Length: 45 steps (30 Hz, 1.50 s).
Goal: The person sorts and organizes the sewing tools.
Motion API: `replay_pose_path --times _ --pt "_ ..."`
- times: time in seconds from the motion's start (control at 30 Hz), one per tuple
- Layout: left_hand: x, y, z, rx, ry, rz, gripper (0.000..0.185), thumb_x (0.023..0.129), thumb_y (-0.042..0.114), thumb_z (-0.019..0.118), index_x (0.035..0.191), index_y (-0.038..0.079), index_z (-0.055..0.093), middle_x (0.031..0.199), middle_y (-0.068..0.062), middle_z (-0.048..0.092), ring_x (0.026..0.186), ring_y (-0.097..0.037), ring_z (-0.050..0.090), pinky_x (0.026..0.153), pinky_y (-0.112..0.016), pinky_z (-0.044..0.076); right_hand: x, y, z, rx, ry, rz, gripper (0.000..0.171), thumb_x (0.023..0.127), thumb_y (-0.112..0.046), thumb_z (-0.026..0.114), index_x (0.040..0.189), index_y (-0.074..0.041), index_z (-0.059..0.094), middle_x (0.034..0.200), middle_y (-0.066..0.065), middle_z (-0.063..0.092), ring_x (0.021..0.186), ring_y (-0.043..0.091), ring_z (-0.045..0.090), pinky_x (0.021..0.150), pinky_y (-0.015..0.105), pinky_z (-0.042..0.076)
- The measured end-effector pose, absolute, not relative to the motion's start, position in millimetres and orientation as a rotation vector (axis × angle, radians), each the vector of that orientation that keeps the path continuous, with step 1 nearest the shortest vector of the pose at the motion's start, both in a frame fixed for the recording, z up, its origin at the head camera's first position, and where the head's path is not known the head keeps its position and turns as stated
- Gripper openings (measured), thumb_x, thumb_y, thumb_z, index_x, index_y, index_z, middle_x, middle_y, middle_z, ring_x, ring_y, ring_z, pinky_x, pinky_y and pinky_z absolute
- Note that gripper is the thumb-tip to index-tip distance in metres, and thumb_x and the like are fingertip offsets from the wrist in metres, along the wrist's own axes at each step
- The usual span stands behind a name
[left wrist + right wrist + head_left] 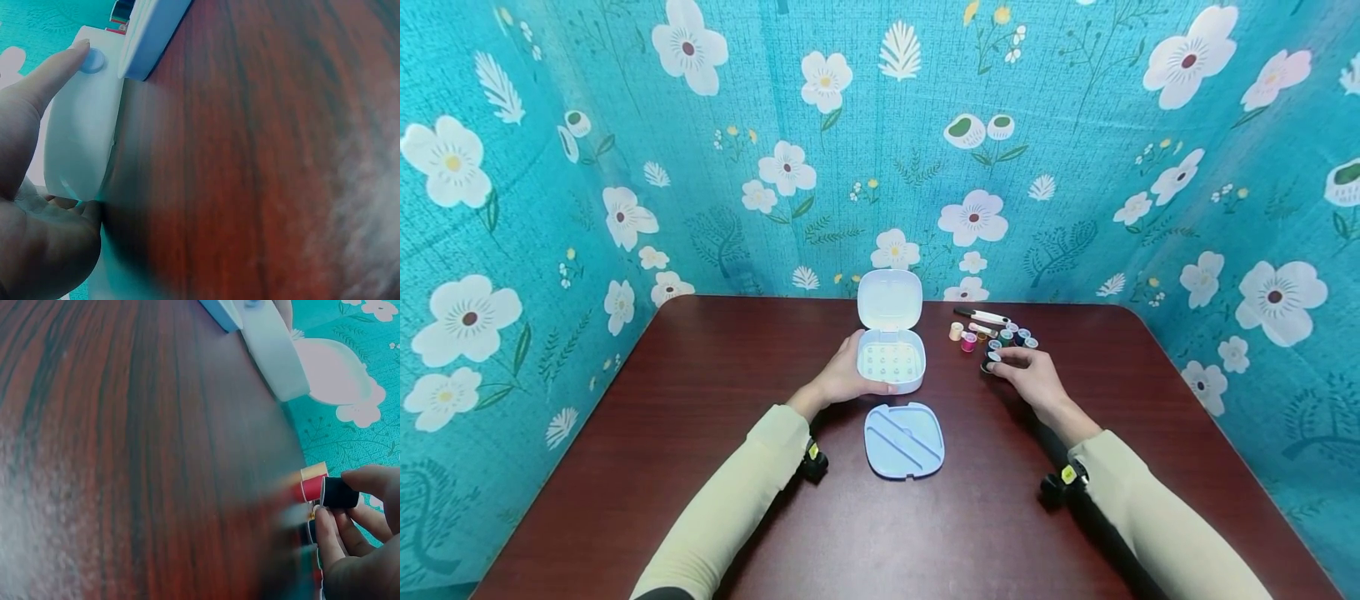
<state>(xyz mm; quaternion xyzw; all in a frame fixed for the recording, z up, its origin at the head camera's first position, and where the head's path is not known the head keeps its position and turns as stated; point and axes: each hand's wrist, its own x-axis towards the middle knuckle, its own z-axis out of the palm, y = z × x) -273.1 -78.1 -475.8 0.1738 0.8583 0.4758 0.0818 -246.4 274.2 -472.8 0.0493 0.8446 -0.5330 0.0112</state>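
Observation:
A small white box with its lid up stands mid-table, showing a pegged interior. My left hand grips its left side and front; in the left wrist view the fingers curl round the box wall. To the right lies a cluster of thread spools. My right hand pinches a black spool between thumb and fingertips at the cluster's near edge, next to a red spool.
A pale blue divider tray lies in front of the box. A black-and-white pen-like tool sits behind the spools. The dark wooden table is ringed by teal floral fabric walls.

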Motion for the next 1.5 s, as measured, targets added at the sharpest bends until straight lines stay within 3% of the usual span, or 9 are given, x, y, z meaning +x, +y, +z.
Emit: replay_pose_path --times 0.33,0.63,0.87,1.1,1.33,1.5 --pt "-276.0 -78.8 -478.2 0.494 2.600 1.369 0.120 0.065 0.042 0.097 0.157 0.014 0.025 0.145 -0.012 0.043 0.126 -0.026 0.044 0.110 -0.047 0.038 -245.0 262.9 -466.8 0.077 2.626 -1.703 0.041 0.095 -0.020 0.075 0.130 0.000 0.067 0.123 0.018 0.065 0.100 0.017 0.056 0.077 0.021 0.048" --pt "-273.8 -78.4 -476.5 0.497 2.576 1.398 0.117 0.066 0.039 0.097 0.156 0.014 0.026 0.145 -0.013 0.043 0.125 -0.026 0.044 0.110 -0.048 0.037 -242.7 249.4 -458.4 0.024 2.606 -1.713 0.041 0.095 -0.021 0.075 0.130 0.000 0.067 0.127 0.020 0.067 0.110 0.023 0.053 0.081 0.021 0.046" --pt "-272.7 -78.4 -476.6 0.492 2.568 1.410 0.117 0.066 0.039 0.097 0.156 0.014 0.027 0.144 -0.012 0.044 0.125 -0.026 0.044 0.110 -0.048 0.037 -246.9 240.8 -460.4 -0.045 2.594 -1.787 0.037 0.092 -0.017 0.078 0.124 -0.001 0.070 0.117 0.016 0.069 0.094 0.011 0.060 0.077 0.022 0.050" --pt "-271.8 -78.1 -475.5 0.501 2.569 1.415 0.117 0.066 0.039 0.097 0.156 0.012 0.027 0.145 -0.013 0.044 0.126 -0.028 0.045 0.109 -0.049 0.038 -249.2 232.8 -456.1 -0.056 2.575 -1.781 0.037 0.093 -0.016 0.076 0.125 0.000 0.069 0.124 0.018 0.067 0.104 0.017 0.057 0.080 0.021 0.049" --pt "-272.2 -78.1 -476.5 0.497 2.571 1.414 0.118 0.066 0.039 0.097 0.157 0.012 0.027 0.145 -0.013 0.044 0.126 -0.027 0.045 0.110 -0.049 0.038 -252.1 223.9 -449.3 -0.079 2.573 -1.783 0.037 0.091 -0.015 0.078 0.123 0.003 0.070 0.133 0.020 0.064 0.127 0.026 0.050 0.089 0.024 0.044" --pt "-271.8 -78.1 -476.0 0.501 2.564 1.410 0.119 0.066 0.039 0.097 0.158 0.012 0.025 0.146 -0.013 0.043 0.125 -0.027 0.045 0.111 -0.049 0.037 -253.4 216.8 -448.1 -0.089 2.558 -1.786 0.036 0.092 -0.015 0.077 0.123 0.001 0.070 0.131 0.018 0.064 0.123 0.024 0.052 0.088 0.025 0.045"
